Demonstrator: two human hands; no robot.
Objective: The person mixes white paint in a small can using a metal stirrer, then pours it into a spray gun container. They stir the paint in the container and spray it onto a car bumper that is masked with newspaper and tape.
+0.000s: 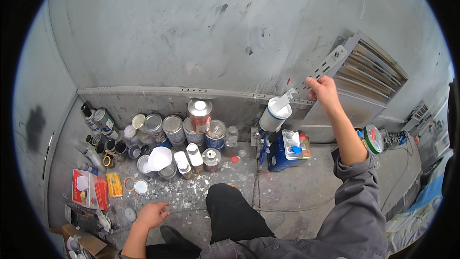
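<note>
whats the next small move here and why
Perhaps tilt the long pale-grey slotted strip more upright: the right hand holds it slanted, its lower end over the white blue-banded cylindrical cup, so any drips might run straight down.

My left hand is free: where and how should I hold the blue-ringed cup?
Likely best: grip the blue-ringed cup around its wall, below the rim, from the left; the wall is round, and the right hand and strip are to its right.
</note>
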